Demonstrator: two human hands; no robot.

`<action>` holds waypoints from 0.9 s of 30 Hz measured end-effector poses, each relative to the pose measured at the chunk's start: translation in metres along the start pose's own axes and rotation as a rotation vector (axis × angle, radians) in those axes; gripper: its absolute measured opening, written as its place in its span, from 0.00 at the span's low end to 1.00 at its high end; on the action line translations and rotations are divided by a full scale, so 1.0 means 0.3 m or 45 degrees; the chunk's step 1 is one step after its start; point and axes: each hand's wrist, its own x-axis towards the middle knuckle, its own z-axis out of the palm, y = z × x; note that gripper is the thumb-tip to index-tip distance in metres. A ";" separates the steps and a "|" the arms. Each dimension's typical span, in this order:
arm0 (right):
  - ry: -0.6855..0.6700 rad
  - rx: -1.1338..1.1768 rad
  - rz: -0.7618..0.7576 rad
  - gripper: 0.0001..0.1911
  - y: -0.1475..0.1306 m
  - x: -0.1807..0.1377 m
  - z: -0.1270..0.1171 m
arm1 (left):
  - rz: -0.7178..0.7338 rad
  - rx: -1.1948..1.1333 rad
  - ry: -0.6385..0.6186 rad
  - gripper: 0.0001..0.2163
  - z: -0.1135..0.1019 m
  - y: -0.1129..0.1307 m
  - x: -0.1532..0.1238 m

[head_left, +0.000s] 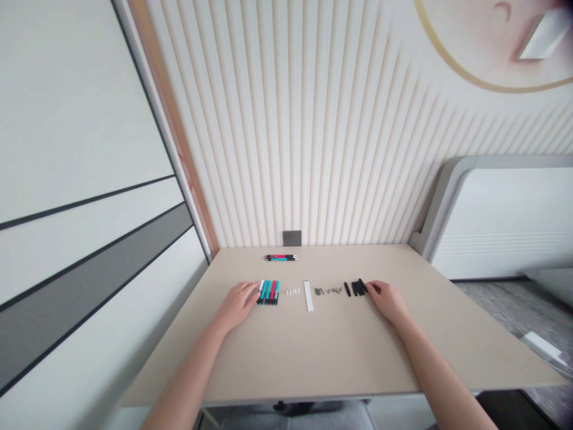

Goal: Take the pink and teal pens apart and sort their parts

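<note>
**Cataloguing one moment at the worktop [201,364]**

Surroundings, as we record them: a ribbed cream wall panel [286,119] rises behind the far edge, with a dark grey wall socket [292,237] just above the worktop. A white wall unit [501,221] stands off to the right, over a grey floor [505,316]. A broad white panel with a grey band [80,179] runs along the left side. Near the far edge, a small bundle of black-and-red pens [281,257] lies lengthwise, well apart from both hands.

Arm and hand pose: both bare forearms reach in from the near edge and angle toward the centre. We log the left hand [237,304] as narrow and loosely curved, palm down, with its fingertips at the white-ended side of the central group; we cannot tell whether it grips anything. We log the right hand [388,300] as open and relaxed, palm down, at the far end of the row, its fingers just beside the black pieces.

Items in the row, left to right, all between the hands: teal and red pen barrels [268,292] lying side by side, a few tiny white pieces [292,291], an upright white strip [308,295], a scatter of small grey parts [329,291], and black pen parts [357,288] set close together. All lie flat at mid-worktop.
</note>
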 end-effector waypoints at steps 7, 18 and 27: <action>0.020 0.056 0.025 0.18 0.004 0.001 0.002 | -0.064 -0.093 0.038 0.16 0.011 -0.026 0.000; 0.011 -0.006 0.014 0.19 -0.008 -0.003 -0.008 | 0.064 0.193 -0.071 0.15 -0.009 0.019 0.207; 0.069 0.084 0.010 0.23 -0.027 -0.017 -0.023 | 0.010 0.206 -0.165 0.15 0.099 -0.049 0.475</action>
